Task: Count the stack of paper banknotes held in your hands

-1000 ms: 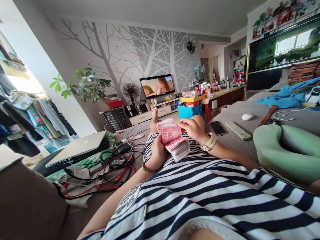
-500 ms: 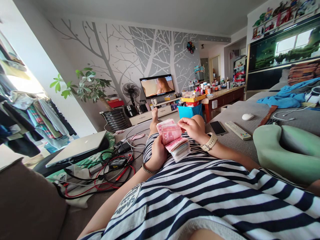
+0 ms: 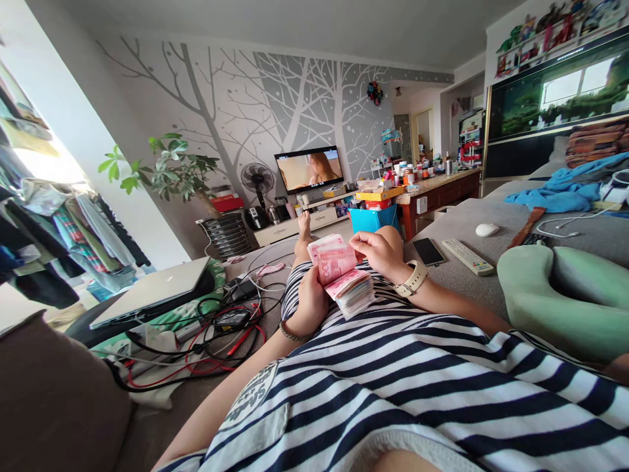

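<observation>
- The banknotes [image 3: 337,261] are bent over in a bundle above the striped clothing [image 3: 393,367], on the person's left of the phone [image 3: 428,252].
- The left hand [image 3: 313,298], farther left of the phone, grips them by the fold; should its thumb slacken, the loose ends could fan and slide.
- The right hand [image 3: 379,254], near the phone, pinches their edge, how many I can't tell; a hasty tug might tear one.

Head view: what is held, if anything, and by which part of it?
The left hand grips a stack of banknotes by its left side; the right hand is at its upper right edge, its grip unclear.
</observation>
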`<state>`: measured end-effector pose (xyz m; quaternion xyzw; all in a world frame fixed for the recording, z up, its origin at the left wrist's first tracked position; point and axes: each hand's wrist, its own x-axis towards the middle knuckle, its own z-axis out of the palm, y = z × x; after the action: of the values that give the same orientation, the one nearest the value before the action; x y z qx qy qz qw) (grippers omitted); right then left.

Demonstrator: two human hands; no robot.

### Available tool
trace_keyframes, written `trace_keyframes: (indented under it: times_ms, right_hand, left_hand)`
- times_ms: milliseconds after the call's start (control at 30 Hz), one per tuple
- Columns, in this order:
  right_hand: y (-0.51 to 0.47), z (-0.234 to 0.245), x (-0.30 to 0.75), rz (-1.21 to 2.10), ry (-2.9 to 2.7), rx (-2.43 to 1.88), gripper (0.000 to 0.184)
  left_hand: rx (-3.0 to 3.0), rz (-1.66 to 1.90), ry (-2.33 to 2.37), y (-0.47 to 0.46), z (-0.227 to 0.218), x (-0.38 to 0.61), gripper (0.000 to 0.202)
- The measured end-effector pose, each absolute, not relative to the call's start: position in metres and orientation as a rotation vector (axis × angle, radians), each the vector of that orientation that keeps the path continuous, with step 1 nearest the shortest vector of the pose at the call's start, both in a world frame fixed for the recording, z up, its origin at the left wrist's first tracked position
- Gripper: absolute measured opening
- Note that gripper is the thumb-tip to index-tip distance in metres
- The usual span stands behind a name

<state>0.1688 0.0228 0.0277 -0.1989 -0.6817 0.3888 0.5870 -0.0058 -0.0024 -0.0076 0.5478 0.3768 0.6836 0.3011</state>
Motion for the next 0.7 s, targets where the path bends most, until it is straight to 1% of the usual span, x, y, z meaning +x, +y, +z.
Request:
trace_keyframes:
  times_ms: [100, 200, 267, 367, 533, 700]
  right_hand:
    - [0.027, 0.025, 0.169, 0.944, -1.611, -0.472, 0.043]
    - [0.033, 0.021, 0.169, 0.887, -1.613, -0.515, 0.047]
    - [0.038, 0.018, 0.169, 0.827, -1.591, -0.574, 0.047]
    - [0.043, 0.016, 0.168, 0.782, -1.564, -0.642, 0.046]
    - [0.045, 0.015, 0.167, 0.751, -1.619, -0.654, 0.045]
    - [0.040, 0.018, 0.167, 0.747, -1.629, -0.615, 0.043]
  left_hand:
    - [1.202, 1.750, 0.827, -0.002, -0.006, -0.001, 0.023]
    - [1.061, 1.698, 0.700, -0.003, -0.006, 0.002, 0.019]
    - [1.060, 1.682, 0.696, -0.004, -0.006, 0.001, 0.015]
    - [1.101, 1.667, 0.707, -0.006, -0.005, 0.000, 0.016]
    - [1.134, 1.664, 0.721, -0.006, -0.004, 0.001, 0.018]
    - [1.098, 1.752, 0.777, -0.002, -0.004, 0.000, 0.013]
